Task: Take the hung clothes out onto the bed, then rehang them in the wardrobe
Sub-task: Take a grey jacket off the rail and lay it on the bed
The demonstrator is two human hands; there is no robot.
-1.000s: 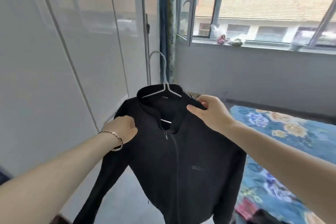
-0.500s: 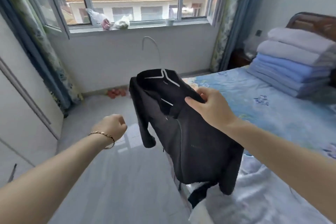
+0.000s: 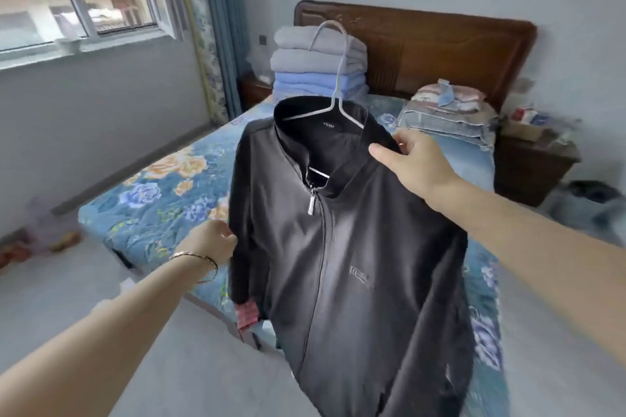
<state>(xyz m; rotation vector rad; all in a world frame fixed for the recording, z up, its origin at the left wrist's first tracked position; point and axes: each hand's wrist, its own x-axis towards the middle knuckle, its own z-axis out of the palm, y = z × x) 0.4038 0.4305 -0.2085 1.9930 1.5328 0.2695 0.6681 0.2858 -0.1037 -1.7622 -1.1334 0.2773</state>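
Right hand (image 3: 413, 166) pinches the jacket (image 3: 338, 264) collar; left hand (image 3: 211, 242) meets its sleeve, blurred, grip unclear.

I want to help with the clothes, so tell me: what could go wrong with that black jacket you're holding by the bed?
The right hand pinches the black jacket only by its shoulder cloth, not by the white hanger, so the hanger might slip out or the jacket might tip sideways. The jacket also hangs low beside the bed edge, so its hem could brush the floor before it is laid down.
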